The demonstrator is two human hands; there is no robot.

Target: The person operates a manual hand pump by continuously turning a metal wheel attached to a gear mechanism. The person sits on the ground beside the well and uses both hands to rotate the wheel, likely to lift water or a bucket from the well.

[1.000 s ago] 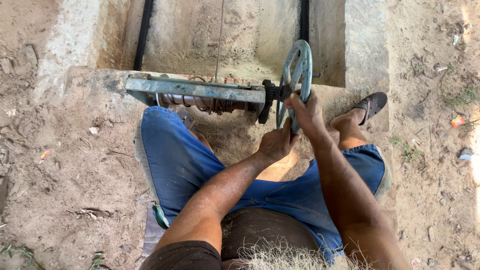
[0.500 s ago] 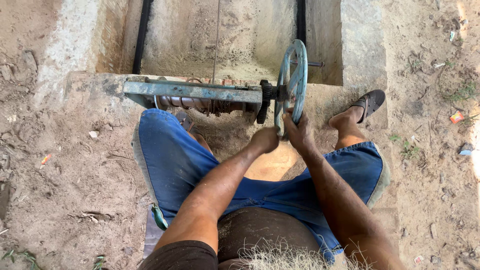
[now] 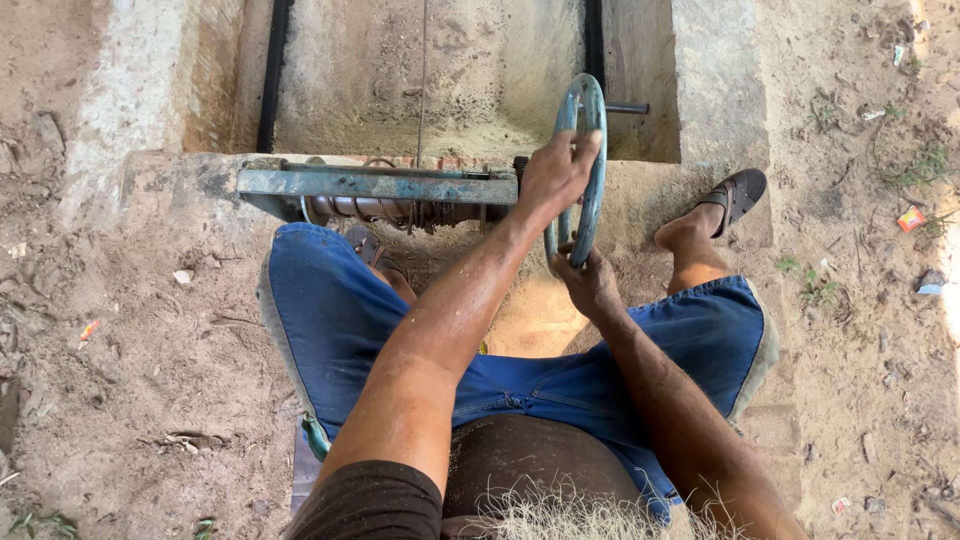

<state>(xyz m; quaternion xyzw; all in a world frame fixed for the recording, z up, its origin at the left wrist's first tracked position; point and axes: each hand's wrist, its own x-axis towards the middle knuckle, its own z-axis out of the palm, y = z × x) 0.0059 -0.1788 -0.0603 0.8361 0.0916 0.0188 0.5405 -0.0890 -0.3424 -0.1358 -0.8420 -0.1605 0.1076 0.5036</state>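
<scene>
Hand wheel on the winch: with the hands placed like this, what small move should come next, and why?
Probably pull the top of the hand wheel over with the left hand, so the right hand can let go and regrip. The left hand grips the upper rim, the right hand the bottom rim, and a thin cable runs from the winch drum into the concrete pit.

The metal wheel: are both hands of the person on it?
Yes, the left hand grips the upper rim of the metal wheel and the right hand holds its lower rim.
</scene>
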